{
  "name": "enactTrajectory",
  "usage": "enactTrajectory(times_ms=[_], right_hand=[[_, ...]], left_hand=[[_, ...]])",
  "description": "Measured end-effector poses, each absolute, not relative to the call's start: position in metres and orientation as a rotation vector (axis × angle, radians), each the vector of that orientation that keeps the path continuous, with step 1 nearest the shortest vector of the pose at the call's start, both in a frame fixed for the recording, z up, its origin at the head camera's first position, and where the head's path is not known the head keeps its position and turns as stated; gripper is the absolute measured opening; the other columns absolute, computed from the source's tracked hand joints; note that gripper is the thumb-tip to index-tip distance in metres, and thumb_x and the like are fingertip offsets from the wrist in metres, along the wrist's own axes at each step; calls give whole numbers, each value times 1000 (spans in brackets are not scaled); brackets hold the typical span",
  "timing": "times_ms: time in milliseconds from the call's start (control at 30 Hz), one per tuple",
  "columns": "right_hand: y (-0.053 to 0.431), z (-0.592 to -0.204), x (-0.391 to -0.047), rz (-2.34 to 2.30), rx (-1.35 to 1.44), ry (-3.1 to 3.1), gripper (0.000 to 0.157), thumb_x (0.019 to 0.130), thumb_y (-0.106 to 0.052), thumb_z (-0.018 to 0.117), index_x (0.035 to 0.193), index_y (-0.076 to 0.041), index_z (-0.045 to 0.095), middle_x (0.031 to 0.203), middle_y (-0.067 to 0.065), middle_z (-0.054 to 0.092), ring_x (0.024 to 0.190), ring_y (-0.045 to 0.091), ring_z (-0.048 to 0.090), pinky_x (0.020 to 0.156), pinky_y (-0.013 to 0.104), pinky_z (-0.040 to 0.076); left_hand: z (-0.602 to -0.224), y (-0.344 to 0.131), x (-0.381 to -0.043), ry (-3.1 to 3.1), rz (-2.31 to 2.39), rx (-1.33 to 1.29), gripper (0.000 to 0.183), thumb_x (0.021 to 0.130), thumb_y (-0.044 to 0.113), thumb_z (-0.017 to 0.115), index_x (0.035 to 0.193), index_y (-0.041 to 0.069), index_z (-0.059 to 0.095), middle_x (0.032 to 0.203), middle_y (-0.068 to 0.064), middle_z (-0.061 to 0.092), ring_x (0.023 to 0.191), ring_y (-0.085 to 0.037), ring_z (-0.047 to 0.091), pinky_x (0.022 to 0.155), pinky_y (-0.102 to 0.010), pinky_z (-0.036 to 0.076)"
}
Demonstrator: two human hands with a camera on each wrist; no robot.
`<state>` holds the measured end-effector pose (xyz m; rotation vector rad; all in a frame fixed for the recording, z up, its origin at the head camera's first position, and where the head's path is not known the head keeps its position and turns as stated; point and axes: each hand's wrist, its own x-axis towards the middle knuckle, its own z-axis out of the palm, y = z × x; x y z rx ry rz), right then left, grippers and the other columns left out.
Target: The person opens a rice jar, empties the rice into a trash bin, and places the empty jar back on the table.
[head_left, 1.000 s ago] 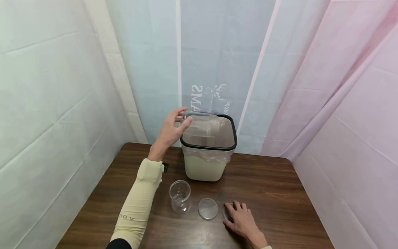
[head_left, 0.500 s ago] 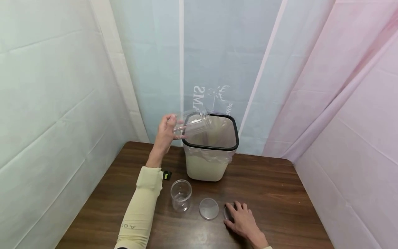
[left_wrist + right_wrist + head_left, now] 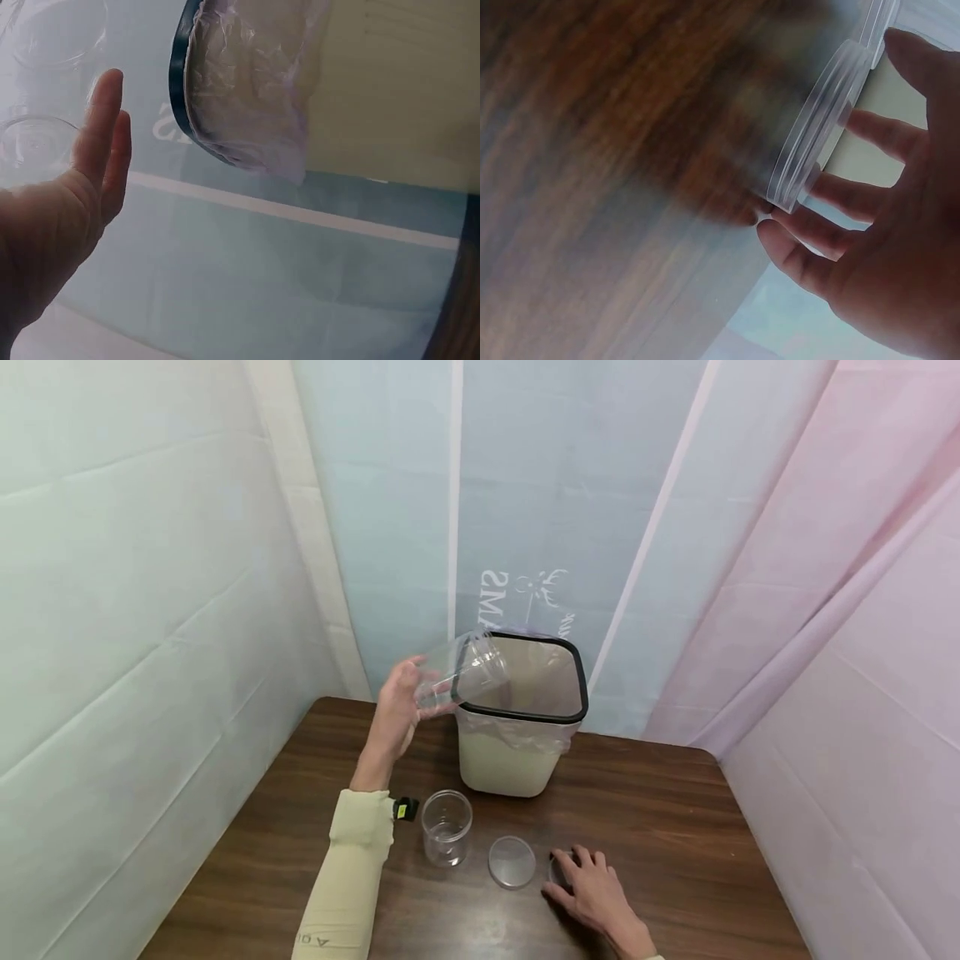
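Observation:
My left hand (image 3: 393, 706) holds a clear plastic jar (image 3: 471, 672) by its base end. The jar is tilted, its mouth raised and pointing right over the left rim of a pale bin (image 3: 506, 764). In the left wrist view the jar (image 3: 56, 30) is only partly seen beside the fingers. My right hand (image 3: 597, 893) rests over a clear round lid (image 3: 817, 131) on the table, fingers spread and partly covering it. Left of it lies a second clear lid (image 3: 512, 862). Another clear jar (image 3: 447, 835) stands upright in front of the bin.
The bin has a black rim (image 3: 521, 718) and a translucent liner (image 3: 517, 735) folded over it. It stands near the back edge of a dark wooden table (image 3: 660, 810). Pale curtains (image 3: 390, 527) hang behind and at both sides.
My left hand has drawn the jar left and toward me from over the bin. The jar went from nearly level to mouth-up tilted. The right hand stays on the lid.

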<state>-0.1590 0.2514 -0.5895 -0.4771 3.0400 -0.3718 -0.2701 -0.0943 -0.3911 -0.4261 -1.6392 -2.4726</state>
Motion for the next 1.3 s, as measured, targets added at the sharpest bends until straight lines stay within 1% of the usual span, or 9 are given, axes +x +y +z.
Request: enactTrajectory(times_ms=[133, 233, 367, 467, 800, 933, 1000, 1133, 1300], right_hand=[[255, -592, -162, -433, -430, 2993, 60, 90, -59, 59, 133, -17, 59, 132, 22, 55, 115, 46, 50, 86, 63, 44], [259, -588, -162, -483, -407, 2976, 59, 92, -57, 57, 133, -15, 59, 133, 25, 54, 116, 48, 50, 87, 64, 44], [264, -582, -162, -522, -381, 2989, 58, 93, -54, 57, 132, -11, 59, 134, 31, 51, 116, 50, 49, 87, 63, 46], [267, -581, -162, -535, -359, 3017, 59, 94, -55, 56, 133, -10, 59, 138, 34, 46, 118, 52, 47, 88, 62, 47], [275, -578, -158, -665, -294, 3140, 53, 95, -42, 61, 131, -3, 58, 143, 39, 34, 120, 56, 42, 81, 63, 49], [276, -578, -157, -685, -322, 3191, 50, 93, -35, 66, 129, -2, 58, 142, 40, 33, 119, 57, 41, 75, 62, 50], [277, -578, -157, -687, -336, 3209, 49, 92, -32, 68, 128, -2, 58, 142, 40, 33, 118, 58, 41, 73, 62, 50], [277, -579, -157, -701, -334, 3219, 49, 91, -32, 69, 129, -2, 58, 142, 40, 33, 119, 58, 41, 73, 62, 50], [277, -579, -156, -744, -326, 3221, 49, 90, -30, 70, 128, -2, 59, 142, 40, 34, 118, 58, 41, 73, 62, 50]], left_hand=[[-400, -98, -261, -1505, -2536, -445, 50, 101, 41, 46, 138, 9, 42, 134, -27, 44, 127, -55, 44, 87, -49, 56], [-405, -99, -254, -1411, -2563, -452, 49, 101, 44, 46, 135, 9, 45, 131, -26, 48, 127, -57, 45, 86, -48, 57], [-411, -99, -249, -1247, -2591, -488, 49, 97, 51, 52, 126, 11, 51, 119, -17, 57, 115, -45, 62, 83, -47, 58], [-414, -100, -247, -1132, -2605, -544, 51, 93, 53, 58, 121, 11, 52, 114, -14, 60, 109, -37, 68, 83, -46, 58], [-429, -110, -237, -1041, -2597, -543, 74, 80, 39, 75, 131, 7, 32, 119, -16, 58, 114, -34, 66, 89, -44, 56], [-435, -115, -229, -1064, -2640, -460, 90, 80, 30, 79, 143, 15, 17, 123, -15, 53, 115, -31, 65, 94, -40, 54], [-439, -117, -225, -1094, -2645, -437, 92, 82, 28, 78, 147, 19, 14, 124, -14, 51, 117, -30, 64, 96, -39, 53], [-446, -118, -221, -1127, -2610, -450, 81, 84, 28, 76, 146, 13, 26, 124, -13, 50, 118, -29, 63, 98, -38, 52], [-458, -117, -221, -1003, -2578, -562, 55, 92, 21, 67, 135, 5, 38, 125, -19, 56, 119, -34, 63, 99, -40, 51]])
